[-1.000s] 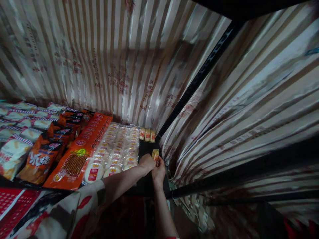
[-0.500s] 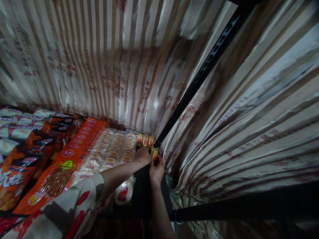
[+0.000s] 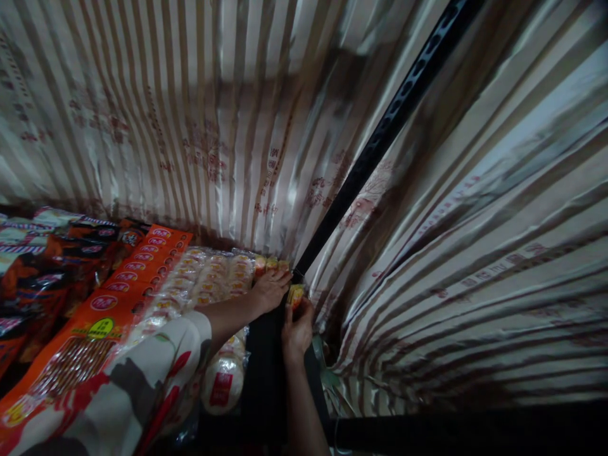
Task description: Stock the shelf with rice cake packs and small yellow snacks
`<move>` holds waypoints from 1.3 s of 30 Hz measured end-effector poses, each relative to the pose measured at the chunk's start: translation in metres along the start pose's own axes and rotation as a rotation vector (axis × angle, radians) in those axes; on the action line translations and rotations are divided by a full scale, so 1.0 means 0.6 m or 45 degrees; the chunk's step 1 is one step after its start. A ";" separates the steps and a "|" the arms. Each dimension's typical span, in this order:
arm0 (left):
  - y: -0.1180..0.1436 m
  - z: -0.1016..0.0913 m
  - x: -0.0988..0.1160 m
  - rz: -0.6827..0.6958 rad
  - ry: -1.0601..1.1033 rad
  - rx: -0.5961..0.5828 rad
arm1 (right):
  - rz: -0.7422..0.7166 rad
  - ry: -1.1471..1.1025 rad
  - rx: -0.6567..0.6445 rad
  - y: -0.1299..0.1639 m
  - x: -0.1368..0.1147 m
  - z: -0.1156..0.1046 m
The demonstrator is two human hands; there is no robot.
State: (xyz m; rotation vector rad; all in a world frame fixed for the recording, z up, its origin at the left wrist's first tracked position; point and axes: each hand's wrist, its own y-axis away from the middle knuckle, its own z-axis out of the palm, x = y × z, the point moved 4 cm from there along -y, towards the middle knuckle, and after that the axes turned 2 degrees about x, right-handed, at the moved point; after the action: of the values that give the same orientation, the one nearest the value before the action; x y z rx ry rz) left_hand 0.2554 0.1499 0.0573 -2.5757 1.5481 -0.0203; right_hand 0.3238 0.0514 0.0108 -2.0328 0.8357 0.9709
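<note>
My right hand [image 3: 297,327] pinches a small yellow snack packet [image 3: 295,294] near the back right corner of a dark shelf [image 3: 262,373]. My left hand [image 3: 270,286] reaches across with its fingers spread. It rests on or just above a short row of small yellow and red packets [image 3: 266,263] against the back wall. The left arm wears a patterned white, red and grey sleeve [image 3: 142,373]. Whether the left hand grips anything is hidden.
Clear bags of round white cakes [image 3: 209,285] lie left of the hands, then a long orange packet [image 3: 95,316] and dark orange snack bags [image 3: 33,285]. Striped shiny foil [image 3: 213,126] lines back and right walls. A black perforated upright [image 3: 380,145] stands at the corner.
Both hands have moved farther toward the back corner; the left hand has opened over the small packets. The view has shifted, so the snack bags slid left and down.
</note>
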 end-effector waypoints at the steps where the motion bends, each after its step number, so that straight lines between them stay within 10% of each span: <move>1: -0.006 0.006 -0.003 -0.001 -0.007 0.006 | -0.006 0.011 0.003 0.000 -0.001 0.001; 39: -0.008 0.035 -0.028 0.055 -0.054 0.143 | -0.333 -0.195 0.005 -0.097 0.014 0.070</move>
State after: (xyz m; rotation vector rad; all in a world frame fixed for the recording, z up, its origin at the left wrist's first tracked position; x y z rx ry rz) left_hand 0.2535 0.1693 0.0382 -2.4405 1.5410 -0.0466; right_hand 0.3583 0.1143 0.0035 -1.9757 0.4758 0.9598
